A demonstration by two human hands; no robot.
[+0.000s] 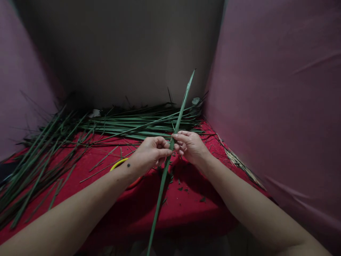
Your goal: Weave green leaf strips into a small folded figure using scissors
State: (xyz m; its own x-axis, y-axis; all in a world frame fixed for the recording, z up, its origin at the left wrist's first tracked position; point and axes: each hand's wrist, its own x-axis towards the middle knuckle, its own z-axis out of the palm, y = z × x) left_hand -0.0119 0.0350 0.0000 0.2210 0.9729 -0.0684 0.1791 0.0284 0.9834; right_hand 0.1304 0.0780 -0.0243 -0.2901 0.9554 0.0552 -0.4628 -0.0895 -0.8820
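Head view: through the worn camera I look down at both hands meeting over a red cloth (186,213).
Green leaf blade (163,181): it slants up between my hands, above the cloth, its narrow dark tip pointing away from me and its lower end running out of the bottom of the view.
Left hand (151,153): I pinch the blade between thumb and forefinger, just below the other grip.
Right hand (193,145): I pinch it slightly higher, thumb on the near face, the other fingers curled.
Grip advice: I judge that light, close-set pinches suit this thin blade; squeezing or twisting could crease it. I should keep it flat, let both thumbs work near each other and support the long ends so that neither drags.
Leaf pile (128,126): many long leaves lie across the back of the cloth, with more fanned at the left.
Yellow loop (117,164): it shows partly behind my left wrist; what it belongs to, I cannot tell.
Scraps (203,200): small dark bits lie beneath and beside the right hand.
Pale thin strips (239,163): they lie along the right edge.
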